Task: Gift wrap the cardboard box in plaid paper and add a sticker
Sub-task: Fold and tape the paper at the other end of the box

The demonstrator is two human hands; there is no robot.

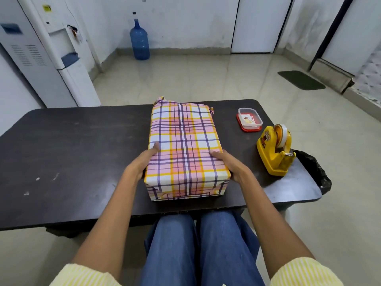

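Grips the box (185, 145) with left hand (142, 162) and right hand (228, 165) apart on its long sides, thumbs on top, probably to steady or turn it. Leaves it flat on the table (82, 151), papered, with loose paper poking up at the box's far end. Has tape dispenser (275, 149) and sticker tub (249, 119) right of the box, handy for sealing.

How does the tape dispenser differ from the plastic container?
The tape dispenser is opaque yellow; the plastic container is clear on a red base. The dispenser stands taller and nearer the person; the container is low, farther back. Both sit on the table right of the wrapped box, untouched.
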